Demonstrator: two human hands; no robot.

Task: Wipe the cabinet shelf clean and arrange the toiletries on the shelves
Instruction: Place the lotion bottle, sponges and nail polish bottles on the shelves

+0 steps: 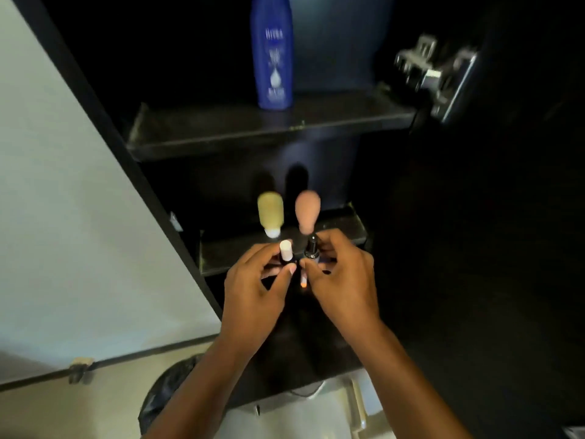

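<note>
A tall blue lotion bottle (272, 52) stands on the upper black shelf (221, 134). On the lower shelf (342, 226) a yellow bottle (270, 212) and a pink bottle (307, 209) stand cap-down side by side. At that shelf's front edge my left hand (253, 289) pinches a small dark bottle with a white cap (286, 250). Beside it my right hand (342, 280) grips a small dark dropper bottle (311, 247). The bases of both small bottles are hidden by my fingers.
The cabinet's mirrored door (79, 217) hangs open at the left, and a metal hinge (440, 74) sits on the right wall. Below are a black bin bag (167, 391) and a pale fixture (316, 413). The upper shelf has bare room left of the blue bottle.
</note>
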